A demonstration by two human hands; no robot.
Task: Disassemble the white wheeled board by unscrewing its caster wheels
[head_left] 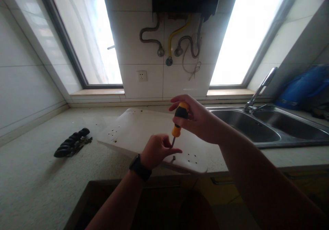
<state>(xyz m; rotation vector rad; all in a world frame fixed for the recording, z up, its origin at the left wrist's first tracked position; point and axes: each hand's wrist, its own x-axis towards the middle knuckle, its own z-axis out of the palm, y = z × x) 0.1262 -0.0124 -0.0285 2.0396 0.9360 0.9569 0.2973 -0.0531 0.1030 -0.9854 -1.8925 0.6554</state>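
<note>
My right hand (189, 115) is wrapped round the yellow-and-black handle of a screwdriver (181, 115), which stands tilted with its shaft pointing down. My left hand (159, 150) is closed around the lower end of the shaft, thumb stretched out to the right; the tip and whatever lies between the fingers are hidden. Beneath both hands lies a white panel (144, 125) with rounded corners and small holes in groups. A small screw or metal fitting (174, 157) sits at its near edge, just below my left thumb. My left wrist wears a black watch.
Several black casters (72, 142) with metal parts lie in a row on the speckled countertop (33, 168) to the left. On the right is a double steel sink (246, 124) with a tap (262, 86). Pipes and a socket (142, 76) are on the tiled wall.
</note>
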